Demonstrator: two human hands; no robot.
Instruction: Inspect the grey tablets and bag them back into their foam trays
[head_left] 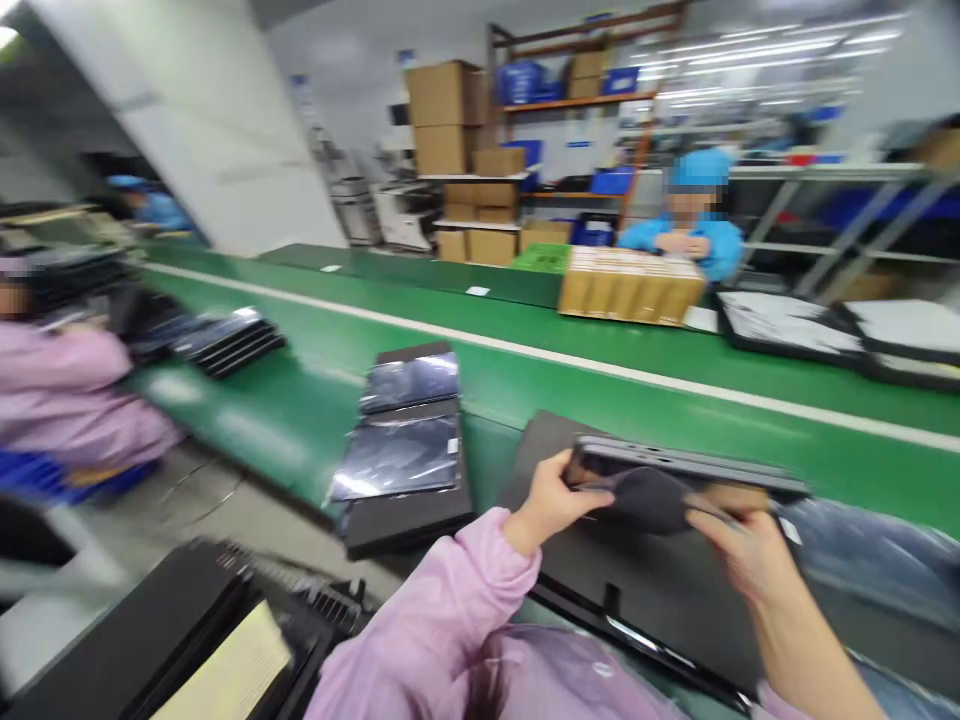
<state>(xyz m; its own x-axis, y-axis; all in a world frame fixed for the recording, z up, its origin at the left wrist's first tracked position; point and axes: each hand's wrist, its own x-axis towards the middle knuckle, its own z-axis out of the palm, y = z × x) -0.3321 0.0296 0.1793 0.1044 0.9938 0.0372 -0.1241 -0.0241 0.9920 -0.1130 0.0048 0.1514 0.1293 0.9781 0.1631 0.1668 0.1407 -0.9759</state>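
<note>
A flat black device (690, 460) with a glossy face and a long grey-black edge is tilted up in front of me. Across its front bulges a dark flexible sheet (649, 500), blurred, stretched between my hands. My left hand (551, 505) is closed at the device's left corner, with the thumb on the end of the sheet. On the other side, the fingers of my right hand (746, 550) pinch the sheet's right end. Beneath them lies a large dark grey pad (675, 600) with a glossy black rim along its near side. Whatever lies behind the sheet is hidden.
Left of my hands, glossy panels in clear film (405, 455) lie on black foam (409, 525). Clear plastic bags (877, 560) lie at right. Black trays (127, 640) stand low at left. Across the green bench (322, 350), a blue-capped person sits behind a carton (630, 285). A pink-sleeved co-worker is left.
</note>
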